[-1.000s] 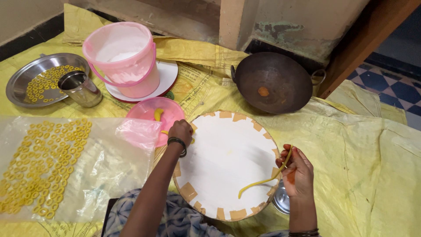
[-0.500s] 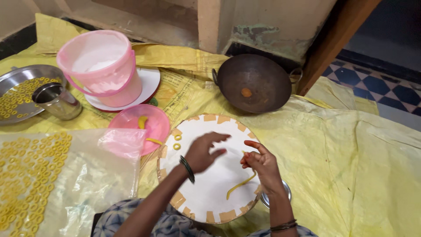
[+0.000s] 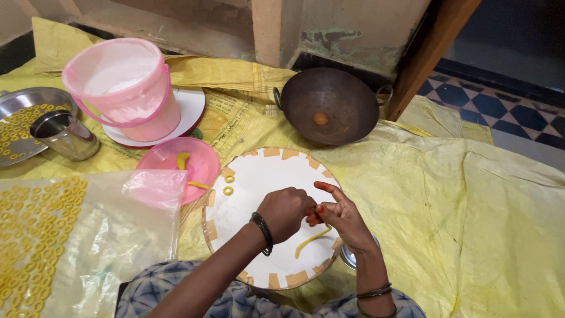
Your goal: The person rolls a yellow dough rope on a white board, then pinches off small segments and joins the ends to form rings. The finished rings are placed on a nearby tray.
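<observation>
Both my hands meet over a round white board (image 3: 259,176) with a taped edge. My left hand (image 3: 286,213), with a dark bangle at the wrist, and my right hand (image 3: 340,215) pinch the upper end of a thin yellow dough strip (image 3: 312,239) that hangs down onto the board. Two small yellow dough rings (image 3: 228,185) lie on the board's upper left. A pink plate (image 3: 179,166) holding pieces of yellow dough sits just left of the board.
A pink bucket (image 3: 126,88) stands on a white plate at the back left. A steel plate (image 3: 17,121) of rings and a steel cup (image 3: 65,136) are at far left. Several yellow rings dry on a plastic sheet (image 3: 65,229). A dark iron wok (image 3: 329,107) sits behind the board.
My left hand left the pink plate and came across the board to join my right hand on the dough strip. Two rings now lie on the board. The view shifted right.
</observation>
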